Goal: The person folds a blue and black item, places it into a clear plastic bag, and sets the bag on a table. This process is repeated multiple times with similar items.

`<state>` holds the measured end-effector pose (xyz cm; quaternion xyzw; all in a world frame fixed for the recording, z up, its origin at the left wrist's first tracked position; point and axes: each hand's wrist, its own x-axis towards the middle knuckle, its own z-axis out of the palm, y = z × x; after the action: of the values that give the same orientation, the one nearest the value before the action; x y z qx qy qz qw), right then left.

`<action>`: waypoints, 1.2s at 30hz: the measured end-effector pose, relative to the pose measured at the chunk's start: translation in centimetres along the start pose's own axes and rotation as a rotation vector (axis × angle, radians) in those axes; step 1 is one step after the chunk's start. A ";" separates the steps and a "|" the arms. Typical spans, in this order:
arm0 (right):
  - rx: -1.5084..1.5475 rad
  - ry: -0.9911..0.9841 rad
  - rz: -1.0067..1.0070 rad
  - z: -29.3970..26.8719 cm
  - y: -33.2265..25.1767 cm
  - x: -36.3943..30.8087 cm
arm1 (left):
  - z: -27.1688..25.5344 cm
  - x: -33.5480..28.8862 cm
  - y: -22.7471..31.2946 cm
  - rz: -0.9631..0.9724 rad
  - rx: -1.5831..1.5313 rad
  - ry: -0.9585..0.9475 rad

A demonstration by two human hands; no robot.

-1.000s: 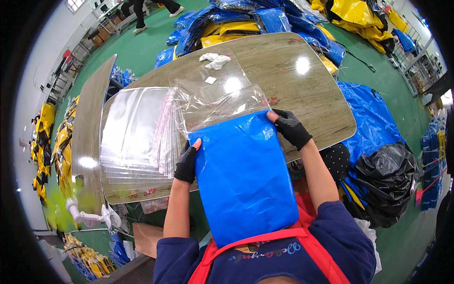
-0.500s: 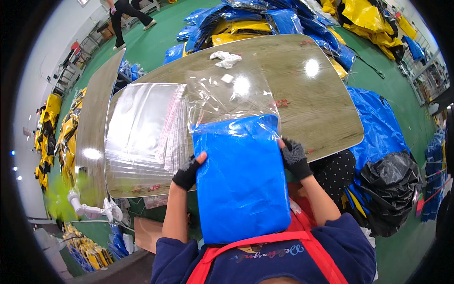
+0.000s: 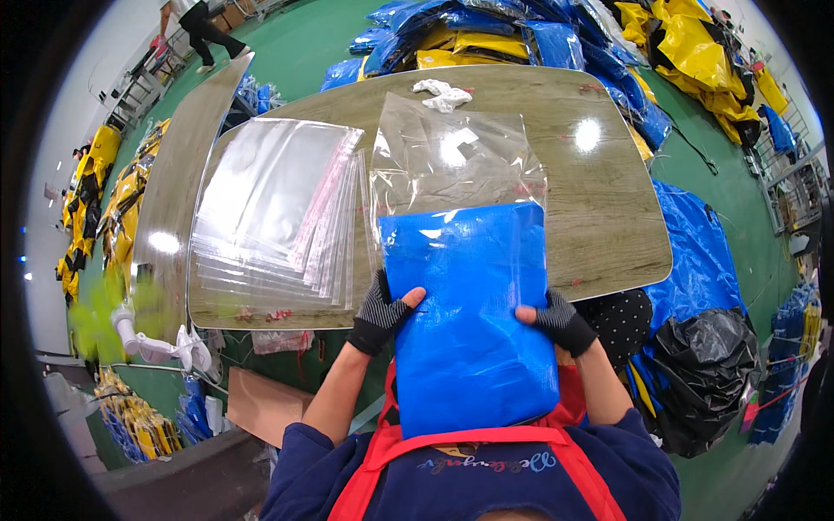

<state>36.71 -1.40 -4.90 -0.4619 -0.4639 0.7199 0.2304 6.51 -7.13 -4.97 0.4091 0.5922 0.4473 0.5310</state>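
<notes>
A folded blue plastic sheet (image 3: 469,339) stretches from my lap up onto the near edge of the table. Its far end sits inside the mouth of a clear plastic bag (image 3: 434,178), and the bag's far part lies empty on the tabletop. My left hand (image 3: 382,314), in a black fingerless glove, grips the sheet's left edge with the thumb on top. On the opposite edge my right hand (image 3: 560,321), gloved the same way, holds it with the thumb on top and the fingers mostly underneath. A fanned stack of clear bags (image 3: 269,208) lies left of my left hand.
The wood-grain table (image 3: 599,208) carries a crumpled white scrap (image 3: 443,94). Blue and yellow bundles (image 3: 486,39) are heaped beyond it. Blue sheeting (image 3: 699,243) and a black bundle (image 3: 704,373) lie at the right. A cardboard box (image 3: 265,404) stands lower left. Another person (image 3: 200,30) walks far left.
Both thumbs have come further onto the face of the blue sheet. The clear bag is spread out longer on the table. My view has shifted slightly, and the far person has moved left.
</notes>
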 end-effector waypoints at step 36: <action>-0.552 -0.531 0.371 -2.8 1.5 -6.9 | -1.9 1.5 0.3 -0.303 -0.222 -0.439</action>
<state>42.51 -6.02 -3.48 -0.3805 -0.5916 0.6919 -0.1630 4.43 -5.76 -4.99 0.3422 0.4649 0.3259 0.7487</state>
